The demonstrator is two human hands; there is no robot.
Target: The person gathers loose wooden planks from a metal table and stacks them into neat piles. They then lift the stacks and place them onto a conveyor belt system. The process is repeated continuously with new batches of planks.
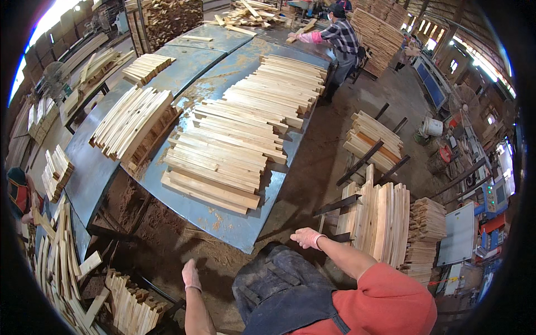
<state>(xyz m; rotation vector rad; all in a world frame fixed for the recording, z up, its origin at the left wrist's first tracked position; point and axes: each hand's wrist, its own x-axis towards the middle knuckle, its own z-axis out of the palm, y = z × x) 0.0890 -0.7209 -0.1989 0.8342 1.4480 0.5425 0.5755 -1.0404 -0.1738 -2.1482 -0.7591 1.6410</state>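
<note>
My left hand, in a pale pink glove, hangs at the lower middle with its fingers stretched forward and nothing in it. My right hand, gloved alike, is held out to the right of my dark apron. Its fingers are loosely bent and hold nothing. Ahead of both hands stands a blue-topped metal table. A long row of wooden strips lies side by side on it. Nearest my right hand is a stack of long wooden strips between dark metal bars.
Another strip pile sits on the left table section. Loose strips are heaped at lower left, near another worker. A worker in a checked shirt handles wood at the table's far end. More strips rest on a rack at right.
</note>
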